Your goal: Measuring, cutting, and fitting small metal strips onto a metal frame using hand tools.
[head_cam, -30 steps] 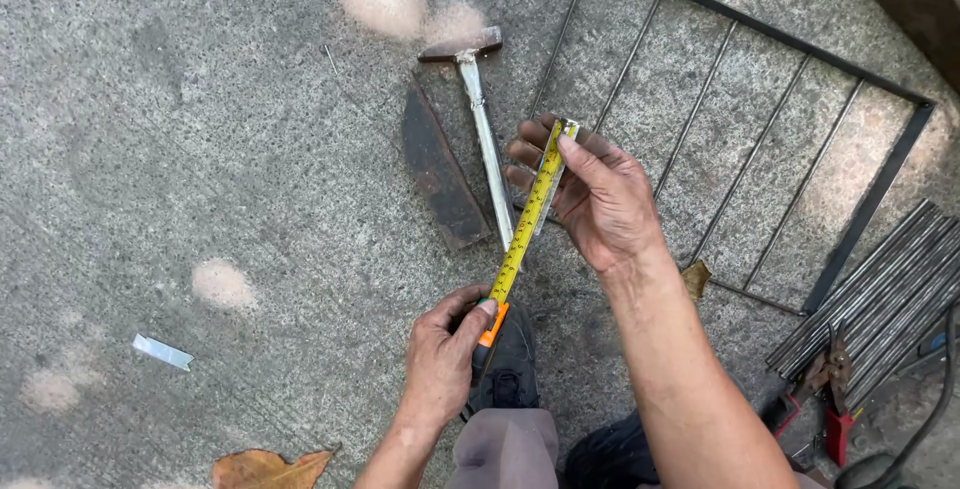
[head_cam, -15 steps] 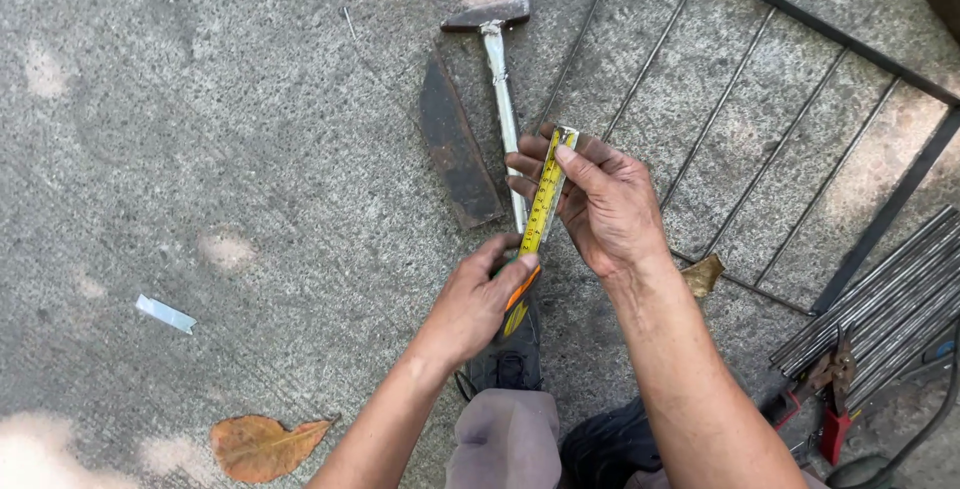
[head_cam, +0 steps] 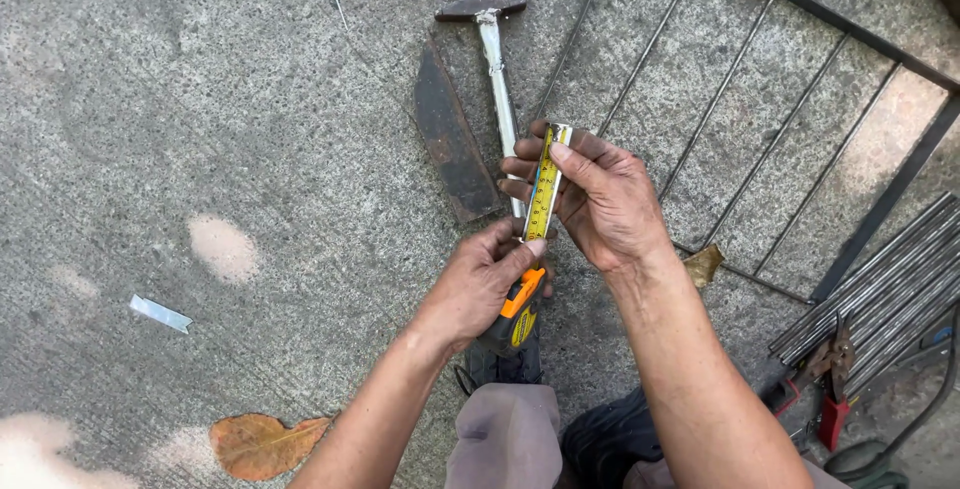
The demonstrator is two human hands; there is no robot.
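My left hand [head_cam: 478, 284] grips the orange and black case of a tape measure [head_cam: 517, 311]. Its yellow blade [head_cam: 544, 187] runs up and away from the case. My right hand [head_cam: 592, 197] pinches the blade's free end between thumb and fingers, holding it against a thin metal rod hidden under the fingers. Just beyond the hands, a metal hammer [head_cam: 491, 49] lies on the concrete beside a dark flat steel piece [head_cam: 448, 134].
A black steel frame with thin bars [head_cam: 760, 99] lies on the concrete at upper right. A bundle of steel rods [head_cam: 890, 284] and red-handled pliers [head_cam: 832, 389] sit at right. A dry leaf [head_cam: 262, 441] and a small metal strip [head_cam: 160, 313] lie at left.
My left hand slid up the tape toward my right hand, so less blade shows between them. The view shifted and the hammer now sits higher in the frame.
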